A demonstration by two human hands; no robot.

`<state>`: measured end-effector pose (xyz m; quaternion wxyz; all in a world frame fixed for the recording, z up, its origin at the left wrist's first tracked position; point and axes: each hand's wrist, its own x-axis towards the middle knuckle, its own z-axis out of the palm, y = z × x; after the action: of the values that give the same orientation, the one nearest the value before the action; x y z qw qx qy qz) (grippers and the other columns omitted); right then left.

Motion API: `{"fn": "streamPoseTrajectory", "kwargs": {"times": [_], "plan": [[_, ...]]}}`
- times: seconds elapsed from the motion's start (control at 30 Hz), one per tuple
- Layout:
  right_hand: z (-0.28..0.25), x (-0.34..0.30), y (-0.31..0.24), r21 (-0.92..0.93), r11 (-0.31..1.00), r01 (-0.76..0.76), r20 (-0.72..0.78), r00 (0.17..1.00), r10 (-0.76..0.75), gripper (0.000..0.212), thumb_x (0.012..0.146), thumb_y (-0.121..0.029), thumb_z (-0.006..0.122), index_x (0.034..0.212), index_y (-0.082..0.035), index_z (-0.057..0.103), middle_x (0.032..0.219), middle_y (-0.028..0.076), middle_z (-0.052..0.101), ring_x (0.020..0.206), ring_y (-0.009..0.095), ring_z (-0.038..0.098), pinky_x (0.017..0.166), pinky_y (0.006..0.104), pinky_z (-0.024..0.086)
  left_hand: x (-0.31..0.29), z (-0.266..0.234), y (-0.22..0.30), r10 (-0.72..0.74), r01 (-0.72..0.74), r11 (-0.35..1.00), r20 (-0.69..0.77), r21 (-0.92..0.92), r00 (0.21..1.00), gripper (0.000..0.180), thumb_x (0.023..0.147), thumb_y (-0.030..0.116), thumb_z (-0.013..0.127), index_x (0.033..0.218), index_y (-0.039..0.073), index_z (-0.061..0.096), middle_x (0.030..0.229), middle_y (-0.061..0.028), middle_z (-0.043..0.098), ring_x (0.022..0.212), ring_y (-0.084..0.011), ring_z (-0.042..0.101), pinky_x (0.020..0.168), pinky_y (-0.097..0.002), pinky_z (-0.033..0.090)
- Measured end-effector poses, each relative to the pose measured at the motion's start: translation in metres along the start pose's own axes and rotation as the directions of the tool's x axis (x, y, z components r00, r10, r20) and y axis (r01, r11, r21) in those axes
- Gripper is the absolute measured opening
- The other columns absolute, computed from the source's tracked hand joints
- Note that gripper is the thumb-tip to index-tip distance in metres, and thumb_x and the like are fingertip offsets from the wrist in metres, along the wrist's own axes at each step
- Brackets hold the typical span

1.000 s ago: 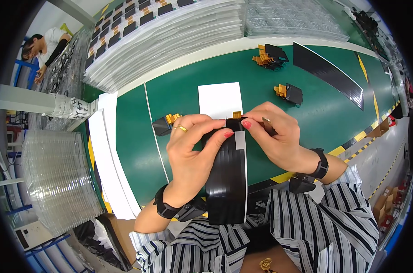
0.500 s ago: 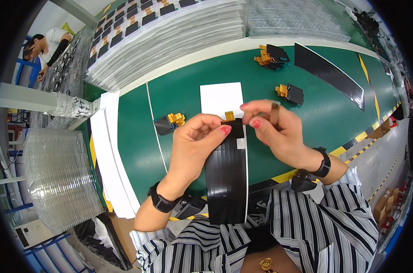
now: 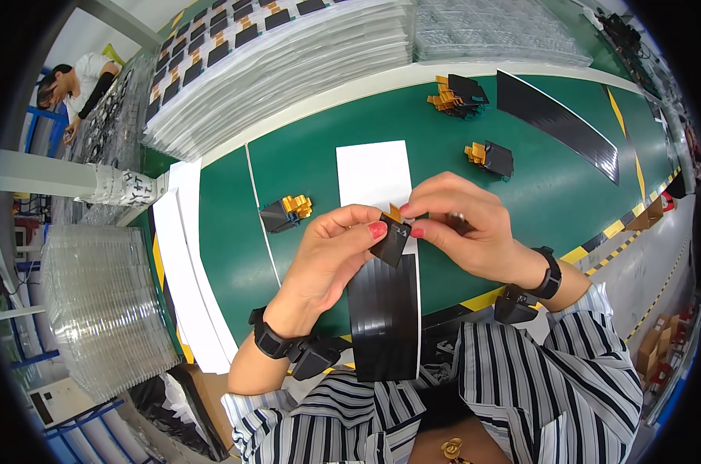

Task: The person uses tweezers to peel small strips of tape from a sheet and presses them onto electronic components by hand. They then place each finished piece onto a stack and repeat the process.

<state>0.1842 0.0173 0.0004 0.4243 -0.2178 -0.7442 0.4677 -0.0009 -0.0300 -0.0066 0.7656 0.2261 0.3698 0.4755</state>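
Above the black strip, my left hand [image 3: 319, 251] pinches a small black display panel [image 3: 391, 241] between thumb and fingers. The panel is tilted, and an orange flex cable [image 3: 395, 211] sticks up from its top edge. My right hand [image 3: 466, 228] has its thumb and index finger closed at the panel's upper right corner, beside the cable. Anything smaller between those fingertips is hidden. Beneath the hands lies a long black striped strip [image 3: 383, 317] with a white edge. A white sheet [image 3: 374, 166] lies beyond it on the green table [image 3: 459, 271].
Small piles of similar panels with orange cables lie left [image 3: 286, 213], right [image 3: 490, 158] and far right [image 3: 459, 96]. Another black strip [image 3: 559, 124] rests at the right. Stacked clear trays [image 3: 289, 85] line the back. White strips [image 3: 192, 271] lie left; a person [image 3: 84, 81] sits beyond.
The panel has turned from nearly level to tilted, its face now showing more. My right thumb and index finger have come together at its corner. The left hand still holds it.
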Motion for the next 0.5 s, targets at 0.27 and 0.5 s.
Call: {"fn": "streamPoseTrajectory", "kwargs": {"times": [0.27, 0.5], "plan": [[-0.0047, -0.0025, 0.0058, -0.187, 0.977, 0.105, 0.066, 0.993, -0.094, 0.019, 0.069, 0.009, 0.059, 0.086, -0.001, 0.059, 0.086, 0.007, 0.054, 0.059, 0.006, 0.047, 0.045, 0.0176, 0.034, 0.0026, -0.0017, -0.0027, -0.017, 0.017, 1.0, -0.016, -0.006, 1.0, 0.009, 0.079, 0.006, 0.054, 0.088, 0.002, 0.056, 0.085, -0.0069, 0.059, 0.078, -0.0174, 0.057, 0.074, -0.0317, 0.046], [-0.0026, -0.0009, 0.0005, -0.114, 0.986, -0.119, 0.038, 0.992, 0.124, 0.012, 0.073, 0.006, 0.056, 0.083, 0.0, 0.056, 0.08, 0.004, 0.054, 0.055, 0.002, 0.043, 0.043, 0.0162, 0.031, 0.0019, -0.0016, -0.0007, 0.136, -0.129, 0.987, -0.069, 0.097, 0.988, 0.007, 0.08, 0.003, 0.053, 0.086, 0.002, 0.055, 0.082, -0.004, 0.058, 0.073, -0.0117, 0.055, 0.07, -0.0269, 0.046]]}}
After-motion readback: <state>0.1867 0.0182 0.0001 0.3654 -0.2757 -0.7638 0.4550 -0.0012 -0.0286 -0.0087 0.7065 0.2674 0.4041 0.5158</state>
